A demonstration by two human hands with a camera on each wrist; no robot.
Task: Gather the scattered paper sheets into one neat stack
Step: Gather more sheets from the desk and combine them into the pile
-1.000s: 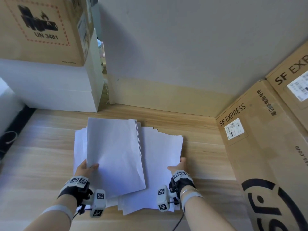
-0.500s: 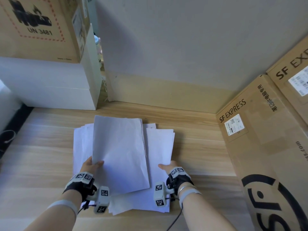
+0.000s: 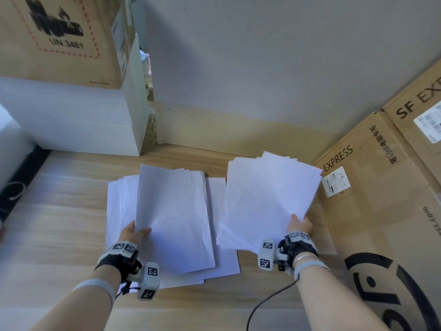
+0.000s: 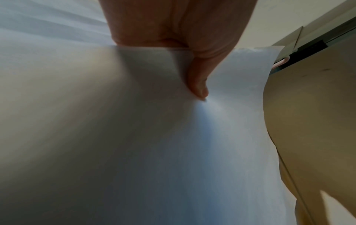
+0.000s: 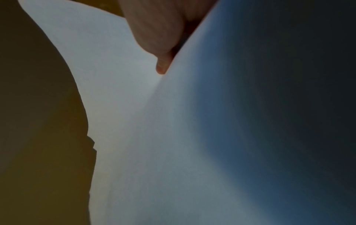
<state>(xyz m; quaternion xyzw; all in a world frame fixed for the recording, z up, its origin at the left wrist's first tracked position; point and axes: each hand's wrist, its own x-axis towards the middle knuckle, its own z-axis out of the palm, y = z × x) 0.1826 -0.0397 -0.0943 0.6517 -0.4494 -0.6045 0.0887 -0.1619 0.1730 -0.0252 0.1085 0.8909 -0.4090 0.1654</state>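
The paper sheets are in three groups. A neat bundle [image 3: 175,218] is held at its near left corner by the left hand [image 3: 133,235], thumb on top and the other fingers hidden under the paper; the left wrist view shows the thumb [image 4: 198,85] pressing down into the top sheet. This bundle is raised at a tilt over loose sheets [image 3: 119,206] that lie flat on the wooden tabletop [image 3: 59,211], fanned out to its left and showing past its right and near edges.

A second, looser sheaf [image 3: 267,201] is gripped at its near right corner by the right hand [image 3: 299,226], again thumb on top, and is lifted clear of the tabletop, its far edges fanned unevenly. The right wrist view shows a fingertip [image 5: 161,67] tucked into a fold of this paper.

Both forearms reach forward from the near edge, roughly parallel, wrists fairly straight, each carrying a black strap with a white marker block.

To the right, just beside the raised sheaf, stand brown SF Express cartons [image 3: 372,187]. At far left a brown carton marked UN 3481 [image 3: 64,39] sits on white boxes [image 3: 71,120].
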